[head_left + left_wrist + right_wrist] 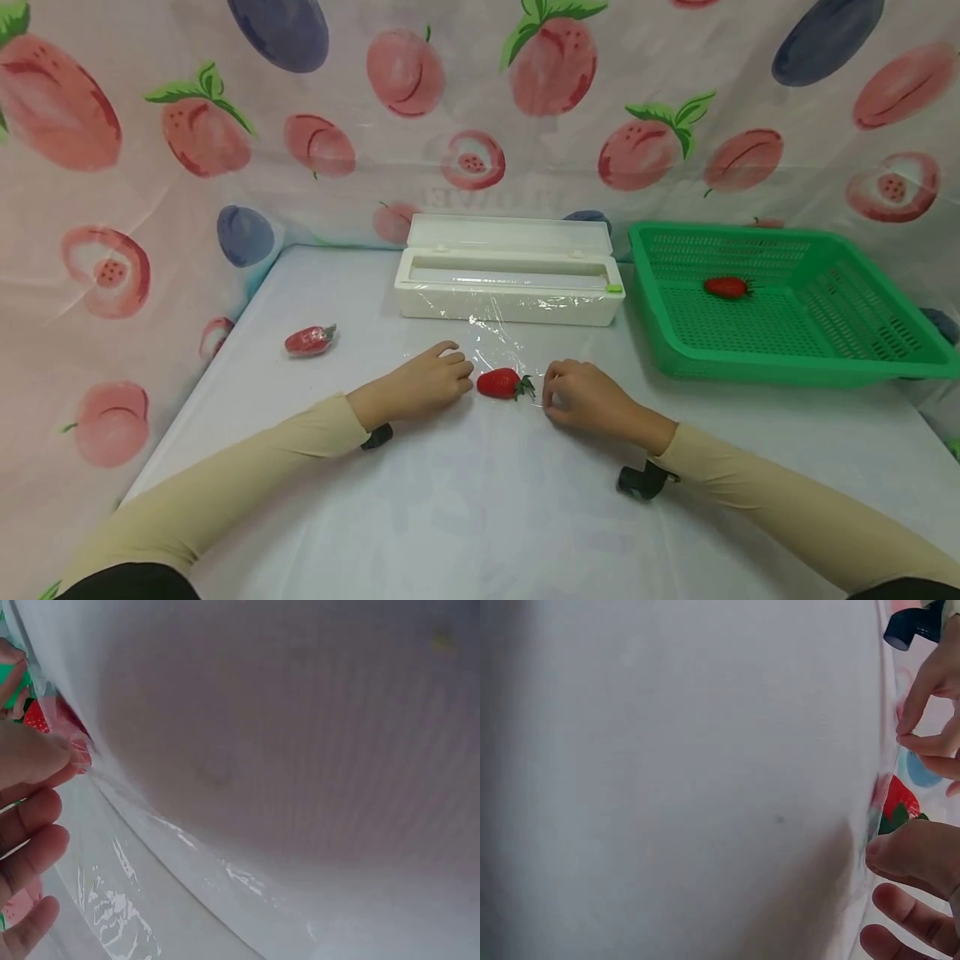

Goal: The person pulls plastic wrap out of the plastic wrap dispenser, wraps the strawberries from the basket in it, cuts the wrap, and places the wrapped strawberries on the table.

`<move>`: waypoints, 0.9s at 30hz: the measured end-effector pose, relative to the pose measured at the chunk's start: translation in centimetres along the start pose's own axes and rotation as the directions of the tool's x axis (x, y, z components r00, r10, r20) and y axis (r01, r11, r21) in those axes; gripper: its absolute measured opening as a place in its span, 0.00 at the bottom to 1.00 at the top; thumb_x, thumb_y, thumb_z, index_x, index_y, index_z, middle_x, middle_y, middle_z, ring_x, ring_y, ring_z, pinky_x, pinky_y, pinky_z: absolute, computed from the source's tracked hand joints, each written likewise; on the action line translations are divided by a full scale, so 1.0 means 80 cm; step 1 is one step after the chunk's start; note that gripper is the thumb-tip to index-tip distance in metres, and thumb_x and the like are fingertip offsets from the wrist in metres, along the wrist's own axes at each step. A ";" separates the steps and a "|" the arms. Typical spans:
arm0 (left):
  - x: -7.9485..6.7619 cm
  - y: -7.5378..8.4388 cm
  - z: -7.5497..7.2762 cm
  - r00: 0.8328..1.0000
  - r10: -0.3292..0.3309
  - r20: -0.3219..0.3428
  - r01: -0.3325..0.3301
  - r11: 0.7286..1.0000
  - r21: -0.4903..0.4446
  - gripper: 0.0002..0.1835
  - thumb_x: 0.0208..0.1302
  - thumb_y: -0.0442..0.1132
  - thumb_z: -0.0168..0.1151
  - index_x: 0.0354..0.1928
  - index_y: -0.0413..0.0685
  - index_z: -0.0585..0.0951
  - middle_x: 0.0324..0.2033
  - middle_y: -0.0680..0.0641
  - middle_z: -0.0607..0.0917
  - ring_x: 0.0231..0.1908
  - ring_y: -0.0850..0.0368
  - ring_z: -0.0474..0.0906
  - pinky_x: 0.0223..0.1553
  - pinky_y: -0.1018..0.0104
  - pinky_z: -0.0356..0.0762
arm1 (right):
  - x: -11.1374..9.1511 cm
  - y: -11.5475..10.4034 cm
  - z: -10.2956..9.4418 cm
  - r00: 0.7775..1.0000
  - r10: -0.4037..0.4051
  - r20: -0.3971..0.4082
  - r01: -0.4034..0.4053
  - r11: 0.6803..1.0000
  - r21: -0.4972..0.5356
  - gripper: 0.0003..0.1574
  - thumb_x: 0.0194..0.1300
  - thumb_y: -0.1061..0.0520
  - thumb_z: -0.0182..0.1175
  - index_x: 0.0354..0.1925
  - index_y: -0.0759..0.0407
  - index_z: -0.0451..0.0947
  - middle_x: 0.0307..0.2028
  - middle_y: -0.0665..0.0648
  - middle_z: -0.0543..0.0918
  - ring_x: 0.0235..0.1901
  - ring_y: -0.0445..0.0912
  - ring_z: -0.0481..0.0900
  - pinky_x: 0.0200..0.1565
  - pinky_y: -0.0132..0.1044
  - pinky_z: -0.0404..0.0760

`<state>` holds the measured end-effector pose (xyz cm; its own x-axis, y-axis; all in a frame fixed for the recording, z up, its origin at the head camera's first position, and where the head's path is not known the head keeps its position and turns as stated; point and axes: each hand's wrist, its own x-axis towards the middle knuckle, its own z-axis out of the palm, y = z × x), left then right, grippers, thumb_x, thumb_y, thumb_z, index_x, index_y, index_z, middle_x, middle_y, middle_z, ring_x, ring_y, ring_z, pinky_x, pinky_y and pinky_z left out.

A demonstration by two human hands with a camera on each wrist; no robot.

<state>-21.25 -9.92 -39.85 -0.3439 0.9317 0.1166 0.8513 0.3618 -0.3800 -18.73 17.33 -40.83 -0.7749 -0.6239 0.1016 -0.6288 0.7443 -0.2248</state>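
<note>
middle strawberry (497, 383), one: at the centre of the desk (480, 517); long axis 9 to 3 o'clock, leaves (524, 387) at 3. left hand (422, 384): at its 9, slightly nearer, fingers pinching clear film (501, 335). right hand (588, 398): at its 3, beside the leaves, fingers apparently pinching film too, contact partly hidden.

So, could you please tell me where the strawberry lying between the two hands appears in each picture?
Head: just below the centre, the strawberry lies between the left hand and the right hand.
Left wrist: at the left edge, in the upper half, the strawberry is partly hidden.
Right wrist: near the right edge, just below mid-height, the strawberry is partly hidden.
Shared landmark: the left hand, visible in all three.
</note>
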 end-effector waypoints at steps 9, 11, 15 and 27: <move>0.001 -0.005 -0.002 0.991 -0.111 -0.069 0.107 0.993 -0.052 0.01 0.59 0.36 0.62 0.31 0.48 0.81 0.29 0.51 0.80 0.36 0.55 0.77 0.56 0.54 0.71 | 0.005 0.007 -0.015 0.999 0.038 -0.031 -0.035 0.994 0.106 0.06 0.50 0.61 0.66 0.21 0.51 0.80 0.31 0.49 0.79 0.32 0.41 0.74 0.36 0.35 0.75; 0.003 -0.005 -0.002 0.988 -0.140 -0.066 0.137 0.989 -0.058 0.01 0.58 0.37 0.63 0.32 0.47 0.82 0.30 0.51 0.80 0.36 0.55 0.77 0.56 0.54 0.72 | 0.007 0.008 -0.016 0.999 0.044 -0.032 -0.040 0.993 0.108 0.05 0.50 0.61 0.65 0.22 0.51 0.80 0.31 0.49 0.79 0.33 0.42 0.75 0.36 0.36 0.75; 0.008 -0.008 0.000 0.977 -0.201 -0.069 0.197 0.979 -0.060 0.04 0.56 0.38 0.65 0.33 0.47 0.82 0.31 0.50 0.81 0.37 0.53 0.78 0.56 0.52 0.72 | 0.012 0.012 -0.017 0.997 0.061 -0.049 -0.055 0.992 0.113 0.05 0.50 0.61 0.66 0.23 0.52 0.80 0.31 0.50 0.80 0.33 0.43 0.75 0.36 0.36 0.75; 0.021 -0.019 0.015 0.950 -0.301 -0.082 0.299 0.954 -0.028 0.04 0.57 0.39 0.64 0.32 0.48 0.82 0.31 0.49 0.82 0.38 0.52 0.78 0.56 0.53 0.71 | 0.029 0.025 -0.015 0.992 0.123 -0.037 -0.119 0.988 0.097 0.04 0.52 0.59 0.67 0.25 0.55 0.81 0.31 0.52 0.81 0.31 0.43 0.74 0.33 0.35 0.74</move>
<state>-23.62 -8.94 -40.19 -0.5503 0.7792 0.3000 0.7201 0.6248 -0.3019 -21.81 17.64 -39.91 -0.8482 -0.5185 0.1088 -0.5229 0.7866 -0.3283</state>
